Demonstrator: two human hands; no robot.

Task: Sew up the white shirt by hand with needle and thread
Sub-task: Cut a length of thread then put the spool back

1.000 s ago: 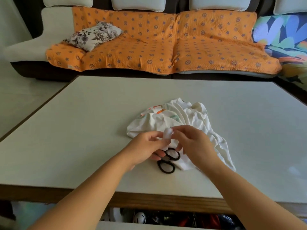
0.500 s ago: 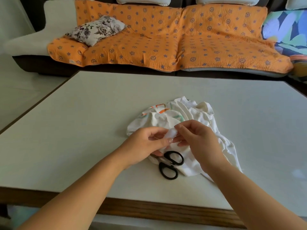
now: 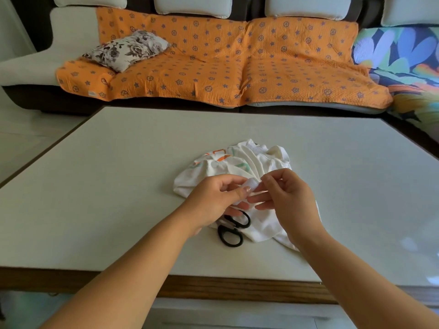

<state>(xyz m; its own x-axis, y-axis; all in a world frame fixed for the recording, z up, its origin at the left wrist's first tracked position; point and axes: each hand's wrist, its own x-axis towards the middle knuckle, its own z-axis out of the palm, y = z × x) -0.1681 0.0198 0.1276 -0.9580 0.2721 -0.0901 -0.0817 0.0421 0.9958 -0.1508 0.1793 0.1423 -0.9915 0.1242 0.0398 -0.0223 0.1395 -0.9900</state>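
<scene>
A crumpled white shirt point(image 3: 240, 166) with orange and green print lies on the pale table point(image 3: 118, 186). Black-handled scissors point(image 3: 231, 230) rest on the shirt's near edge. My left hand point(image 3: 213, 200) pinches a small white spool of thread point(image 3: 251, 186) between thumb and fingers, just above the shirt. My right hand point(image 3: 288, 198) is beside it, thumb and forefinger pinched together at the spool's right end. Any thread or needle there is too fine to make out.
An orange patterned sofa cover point(image 3: 213, 67) and a floral pillow point(image 3: 127, 49) lie beyond the table's far edge. A colourful leafy cushion point(image 3: 401, 58) is at the right. The table's wooden front edge point(image 3: 213, 288) runs below my forearms.
The view has tilted slightly. My hands stay together over the shirt; the spool has turned from upright to lying sideways between my fingers.
</scene>
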